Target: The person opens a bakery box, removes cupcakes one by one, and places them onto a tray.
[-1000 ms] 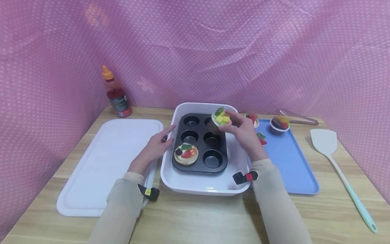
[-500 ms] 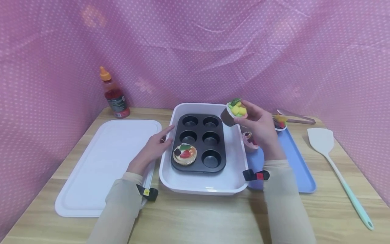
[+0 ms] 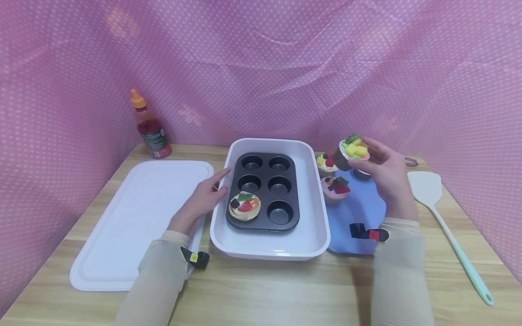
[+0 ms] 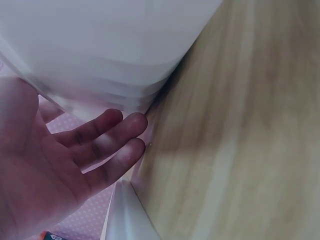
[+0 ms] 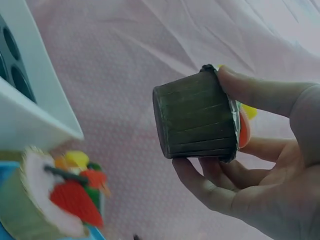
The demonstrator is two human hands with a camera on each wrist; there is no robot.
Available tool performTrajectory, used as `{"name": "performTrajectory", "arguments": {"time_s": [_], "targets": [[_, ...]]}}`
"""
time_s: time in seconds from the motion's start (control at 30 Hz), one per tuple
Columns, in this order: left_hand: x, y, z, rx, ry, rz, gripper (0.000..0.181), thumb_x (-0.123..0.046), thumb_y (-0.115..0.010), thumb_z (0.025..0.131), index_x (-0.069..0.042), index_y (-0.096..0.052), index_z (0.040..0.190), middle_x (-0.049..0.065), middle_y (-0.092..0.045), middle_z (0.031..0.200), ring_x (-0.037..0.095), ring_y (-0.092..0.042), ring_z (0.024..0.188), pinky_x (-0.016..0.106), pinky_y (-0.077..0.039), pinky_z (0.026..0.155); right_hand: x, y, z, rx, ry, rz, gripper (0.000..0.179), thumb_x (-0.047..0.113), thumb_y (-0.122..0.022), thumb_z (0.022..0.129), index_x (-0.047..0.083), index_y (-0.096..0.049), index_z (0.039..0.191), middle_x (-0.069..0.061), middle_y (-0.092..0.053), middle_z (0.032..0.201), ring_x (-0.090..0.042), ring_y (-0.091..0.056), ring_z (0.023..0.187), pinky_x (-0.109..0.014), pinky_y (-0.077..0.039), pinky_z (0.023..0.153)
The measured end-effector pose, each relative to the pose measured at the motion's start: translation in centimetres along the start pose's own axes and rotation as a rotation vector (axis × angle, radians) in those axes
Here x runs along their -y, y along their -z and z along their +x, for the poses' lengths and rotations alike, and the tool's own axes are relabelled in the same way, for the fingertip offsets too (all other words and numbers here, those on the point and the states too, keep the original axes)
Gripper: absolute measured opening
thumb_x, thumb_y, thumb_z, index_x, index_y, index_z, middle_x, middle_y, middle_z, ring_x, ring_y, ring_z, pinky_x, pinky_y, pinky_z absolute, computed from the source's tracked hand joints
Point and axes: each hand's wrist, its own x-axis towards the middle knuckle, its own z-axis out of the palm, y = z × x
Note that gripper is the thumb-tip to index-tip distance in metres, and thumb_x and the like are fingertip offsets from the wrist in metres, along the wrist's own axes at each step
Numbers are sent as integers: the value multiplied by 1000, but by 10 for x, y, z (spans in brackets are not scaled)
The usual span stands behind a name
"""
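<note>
My right hand (image 3: 385,174) pinches a toy cupcake (image 5: 197,117) by its rim, thumb on one side and fingers on the other. Its brown pleated cup is tilted, with yellow cubes and green on top, and it hangs above the blue tray (image 3: 359,222). My left hand (image 3: 201,199) lies at the left rim of the white basin (image 3: 311,217), thumb over the rim and loosely bent fingers along the outer wall. Inside the basin sits a dark muffin tin (image 3: 263,192), with a fruit-topped tart (image 3: 244,207) in its front left cup.
Two fruit-topped cupcakes stand on the blue tray, the pink one (image 3: 335,189) nearer; a dark cupcake (image 3: 362,174) is partly hidden. A spatula (image 3: 442,217) lies right, tongs (image 3: 411,161) behind. A white board (image 3: 142,222) and sauce bottle (image 3: 152,129) are at left.
My right hand has carried the brown cupcake rightward from over the muffin tin to over the blue tray. The left hand has stayed at the basin's rim.
</note>
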Motion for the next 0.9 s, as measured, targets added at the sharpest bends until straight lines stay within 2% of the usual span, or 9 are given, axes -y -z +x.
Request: {"name": "performTrajectory", "arguments": {"time_s": [0.13,0.27,0.4,0.5,0.57,0.63,0.73,0.8,0.9], "targets": [[0,0,0,-1,1,-4,60,-25,-50,100,-29,-35,158,20,-62,123,32,-56,105,48,-49,91,-7,17,-2,-46,-32,-82,76,15,-82,85,18,-47,152,-10,-53,148,1,-57,108,-6,-44,85],[0,-1,0,-4,7,0,60,-26,-50,100,-29,-35,158,20,-62,120,31,-56,104,46,-49,89,-16,34,-5,-48,-1,25,78,9,-84,81,14,-49,150,-2,-59,140,4,-61,104,-4,-46,85],[1,-1,0,-8,6,6,60,-25,-50,100,-28,-35,158,20,-62,113,31,-55,100,43,-48,85,-25,48,-7,-31,15,124,79,2,-84,78,10,-51,149,-2,-60,140,4,-64,101,-5,-48,83],[1,-1,-1,-8,9,3,61,-25,-51,99,-28,-35,158,20,-62,114,31,-55,101,42,-48,85,-31,56,-8,-38,-22,5,79,9,-85,80,16,-49,150,-1,-55,146,6,-61,105,-4,-47,83],[2,-1,-1,-6,10,0,61,-25,-50,100,-29,-35,158,20,-62,115,31,-56,102,43,-49,86,-34,60,-9,-40,-56,-61,81,12,-85,80,20,-48,152,2,-50,147,2,-58,112,-7,-47,89],[2,-1,-1,-5,12,-5,61,-26,-50,100,-30,-35,158,20,-62,116,31,-56,103,44,-49,88,-38,64,-10,-35,-92,-112,82,15,-85,81,24,-46,153,3,-46,149,-3,-55,123,-13,-44,103],[2,-1,-1,-10,4,-6,60,-25,-50,100,-29,-35,158,20,-63,115,31,-57,102,44,-49,87,-44,68,-11,-12,-127,-124,84,16,-83,84,25,-40,156,-3,-38,159,-18,-45,141,-35,-31,122],[2,-1,-1,-13,0,-6,60,-24,-51,100,-29,-36,158,19,-63,113,30,-56,101,41,-49,85,-49,70,-10,3,-163,-124,86,19,-82,85,28,-37,157,-9,-30,165,-25,-38,147,-48,-22,125],[1,-2,-1,-15,3,-4,60,-24,-51,100,-29,-36,158,19,-62,110,29,-56,98,36,-47,80,-57,74,-10,17,-211,-103,88,20,-81,86,30,-33,158,-17,-20,167,-32,-26,153,-55,-15,125]]}}
